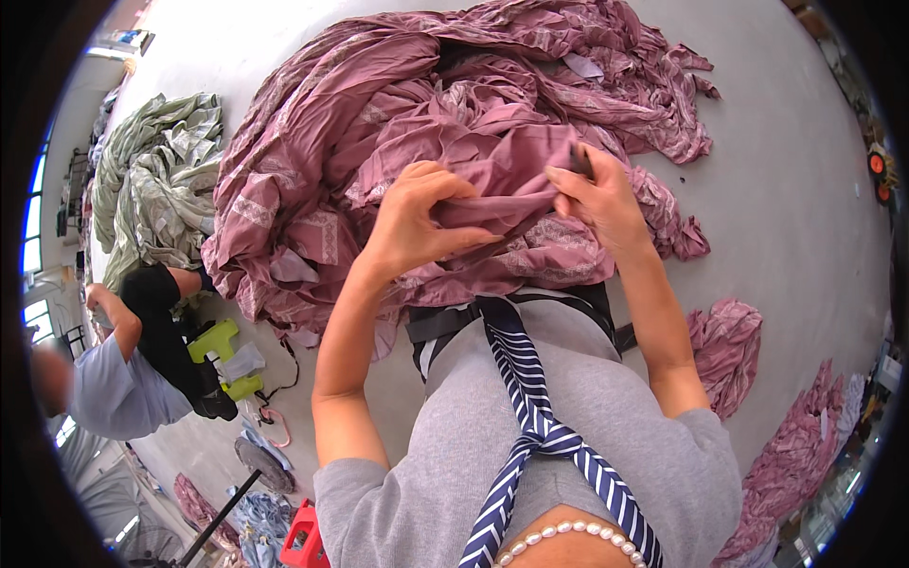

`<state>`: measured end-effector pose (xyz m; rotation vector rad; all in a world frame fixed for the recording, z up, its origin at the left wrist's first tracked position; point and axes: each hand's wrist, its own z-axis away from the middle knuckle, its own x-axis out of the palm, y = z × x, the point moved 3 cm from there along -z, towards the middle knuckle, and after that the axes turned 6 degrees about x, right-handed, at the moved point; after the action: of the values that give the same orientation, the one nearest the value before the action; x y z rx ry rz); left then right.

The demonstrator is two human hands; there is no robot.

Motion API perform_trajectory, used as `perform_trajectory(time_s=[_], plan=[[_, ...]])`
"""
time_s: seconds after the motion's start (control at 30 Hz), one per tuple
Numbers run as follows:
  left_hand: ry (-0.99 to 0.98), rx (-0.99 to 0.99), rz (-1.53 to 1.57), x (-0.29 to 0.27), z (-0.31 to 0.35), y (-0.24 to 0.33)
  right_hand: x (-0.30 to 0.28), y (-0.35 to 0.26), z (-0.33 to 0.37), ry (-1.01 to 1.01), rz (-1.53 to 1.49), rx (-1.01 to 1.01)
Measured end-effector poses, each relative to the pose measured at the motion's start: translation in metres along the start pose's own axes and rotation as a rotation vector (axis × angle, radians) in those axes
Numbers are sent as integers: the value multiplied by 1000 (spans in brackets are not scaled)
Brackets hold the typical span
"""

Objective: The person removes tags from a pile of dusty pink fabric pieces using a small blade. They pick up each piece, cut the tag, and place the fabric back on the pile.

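Observation:
A large heap of dusty-pink cloth [312,189] with pale patterned bands lies in front of me. My left hand [417,220] curves around a fold of it, thumb below and fingers above. Across from it, my right hand [598,197] pinches the edge of the same raised fold between thumb and fingers. A small dark object [581,161] shows within the right hand's grip, mostly hidden by the fingers, so its kind is unclear. The fold is stretched between both hands above the rest of the heap.
At the left, a person [128,379] sits low beside a pale green cloth pile [161,180] and a lime-green plastic stool [222,350]. More pink cloth [727,355] lies at my right. A red plastic item [305,538] is at the lower left, near a black pole [222,516].

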<state>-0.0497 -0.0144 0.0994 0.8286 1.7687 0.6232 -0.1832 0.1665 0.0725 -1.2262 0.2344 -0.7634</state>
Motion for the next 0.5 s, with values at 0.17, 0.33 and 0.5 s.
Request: perform_trajectory(time_s=[0.17, 0.33, 0.5], plan=[[-78, -44, -40, -12, 24, -19, -44, 30, 16, 112, -110, 15], [-159, -365, 438, -12, 17, -20, -52, 45, -1, 483, 618, -249], [-180, -463, 468, -17, 1, -8, 31, -12, 0, -111, 388, -324]])
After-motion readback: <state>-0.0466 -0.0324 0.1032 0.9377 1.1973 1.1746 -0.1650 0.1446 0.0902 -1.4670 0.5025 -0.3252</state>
